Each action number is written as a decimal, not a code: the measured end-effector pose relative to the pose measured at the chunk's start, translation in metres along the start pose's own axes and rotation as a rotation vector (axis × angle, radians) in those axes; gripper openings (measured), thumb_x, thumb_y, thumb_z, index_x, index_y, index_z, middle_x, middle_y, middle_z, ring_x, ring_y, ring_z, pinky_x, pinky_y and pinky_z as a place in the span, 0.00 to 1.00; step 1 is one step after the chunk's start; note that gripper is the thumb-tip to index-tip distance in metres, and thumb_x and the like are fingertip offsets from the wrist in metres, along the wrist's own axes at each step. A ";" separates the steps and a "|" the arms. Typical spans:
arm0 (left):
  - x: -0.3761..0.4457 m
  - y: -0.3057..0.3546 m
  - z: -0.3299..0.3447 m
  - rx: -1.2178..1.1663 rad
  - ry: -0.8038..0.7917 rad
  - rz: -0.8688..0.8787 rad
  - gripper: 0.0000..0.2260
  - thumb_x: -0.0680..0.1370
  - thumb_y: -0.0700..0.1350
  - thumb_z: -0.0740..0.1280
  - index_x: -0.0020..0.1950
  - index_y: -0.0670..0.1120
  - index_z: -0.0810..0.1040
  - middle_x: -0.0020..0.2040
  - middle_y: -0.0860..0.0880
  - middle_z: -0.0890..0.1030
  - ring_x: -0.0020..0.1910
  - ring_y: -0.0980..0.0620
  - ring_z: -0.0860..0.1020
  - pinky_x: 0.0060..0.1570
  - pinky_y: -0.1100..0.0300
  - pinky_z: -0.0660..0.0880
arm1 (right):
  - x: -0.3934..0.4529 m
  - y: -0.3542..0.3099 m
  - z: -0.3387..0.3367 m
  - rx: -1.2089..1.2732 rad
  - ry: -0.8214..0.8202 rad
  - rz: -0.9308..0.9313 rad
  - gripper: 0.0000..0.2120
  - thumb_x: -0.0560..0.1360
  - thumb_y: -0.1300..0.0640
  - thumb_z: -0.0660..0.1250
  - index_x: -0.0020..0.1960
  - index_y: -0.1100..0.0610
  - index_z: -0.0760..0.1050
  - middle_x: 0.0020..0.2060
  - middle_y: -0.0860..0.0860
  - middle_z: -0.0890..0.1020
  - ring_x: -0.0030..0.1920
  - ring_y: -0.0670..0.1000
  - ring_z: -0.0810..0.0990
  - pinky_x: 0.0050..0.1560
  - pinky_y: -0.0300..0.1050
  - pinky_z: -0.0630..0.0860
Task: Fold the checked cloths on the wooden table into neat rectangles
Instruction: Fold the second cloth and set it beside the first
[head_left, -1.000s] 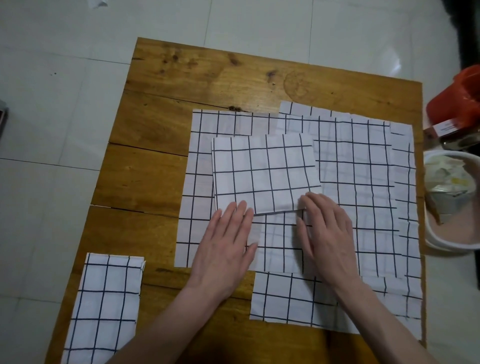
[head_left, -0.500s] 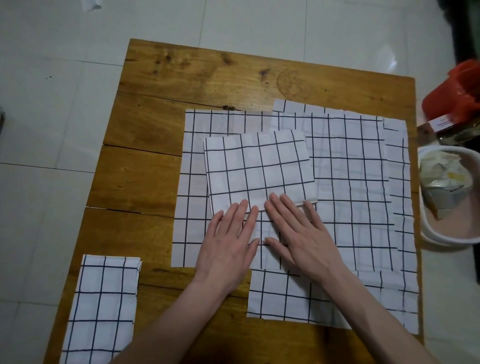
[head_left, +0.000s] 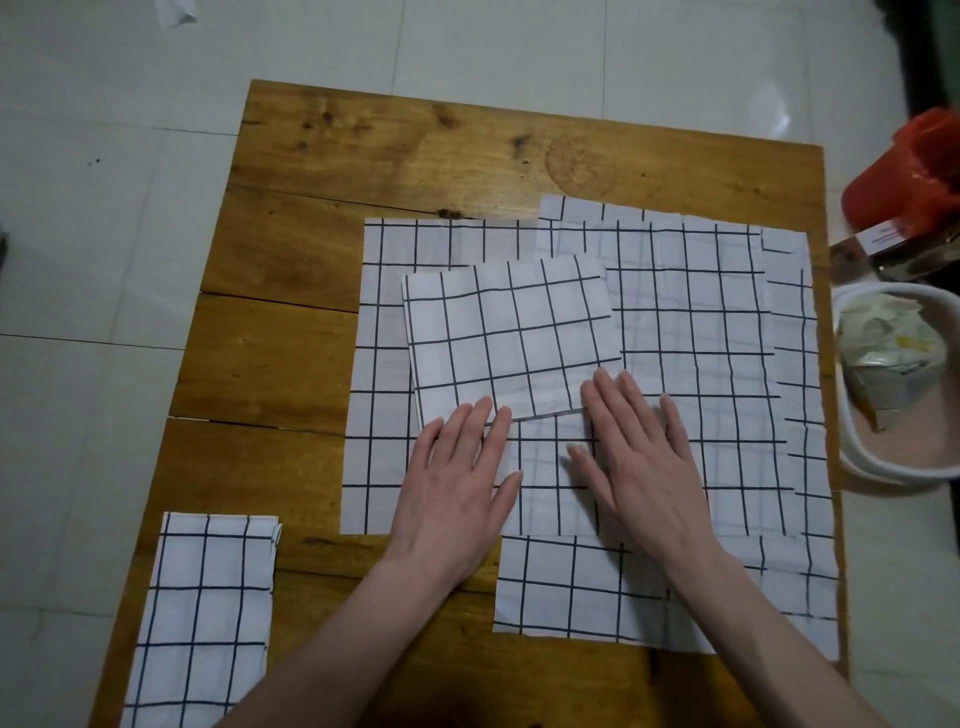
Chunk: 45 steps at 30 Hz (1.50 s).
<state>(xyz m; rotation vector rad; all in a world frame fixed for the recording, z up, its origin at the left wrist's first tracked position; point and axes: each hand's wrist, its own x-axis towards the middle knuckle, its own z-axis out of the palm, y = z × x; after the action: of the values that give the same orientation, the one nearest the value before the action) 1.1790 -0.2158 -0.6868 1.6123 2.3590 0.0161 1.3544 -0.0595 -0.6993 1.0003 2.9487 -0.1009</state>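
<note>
Here, both hands' grip wide, flat on checked cloths (head_left: 691, 322) (wooden table (head_left: 415, 156), tiled floor (head_left: 104, 260)).

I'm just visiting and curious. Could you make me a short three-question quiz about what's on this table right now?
1. True or false: both hands lie flat with straight fingers on the cloths.
2. Where is the already folded cloth? A) near left corner of the wooden table B) far right corner C) on the floor
3. Fill in: the white tub stands off the table's ____ edge.

Key
1. True: left hand and right hand press at the near edge of the small folded piece.
2. A
3. right
</note>
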 end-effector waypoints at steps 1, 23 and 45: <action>0.001 0.002 -0.002 -0.011 0.007 -0.007 0.30 0.85 0.60 0.51 0.84 0.46 0.59 0.82 0.44 0.64 0.80 0.45 0.62 0.79 0.44 0.62 | 0.001 -0.003 -0.002 -0.010 0.024 -0.022 0.31 0.86 0.40 0.50 0.85 0.54 0.57 0.84 0.51 0.58 0.84 0.52 0.54 0.82 0.60 0.54; 0.005 -0.026 0.010 -0.033 0.010 -0.029 0.31 0.87 0.59 0.46 0.86 0.47 0.41 0.86 0.48 0.42 0.84 0.51 0.40 0.82 0.47 0.50 | 0.019 -0.011 0.006 0.047 -0.094 -0.077 0.35 0.86 0.34 0.42 0.86 0.53 0.52 0.85 0.48 0.54 0.84 0.49 0.53 0.82 0.56 0.54; -0.005 -0.003 0.010 0.006 -0.005 0.000 0.31 0.86 0.61 0.51 0.86 0.49 0.51 0.86 0.42 0.47 0.85 0.44 0.46 0.80 0.37 0.54 | 0.026 -0.020 -0.026 0.289 0.160 0.412 0.28 0.80 0.53 0.71 0.75 0.62 0.70 0.65 0.61 0.77 0.62 0.63 0.74 0.57 0.61 0.76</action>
<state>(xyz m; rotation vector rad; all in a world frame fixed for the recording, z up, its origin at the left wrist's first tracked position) 1.1805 -0.2226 -0.6957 1.6133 2.3572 0.0053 1.3216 -0.0574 -0.6731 1.7050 2.8393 -0.4659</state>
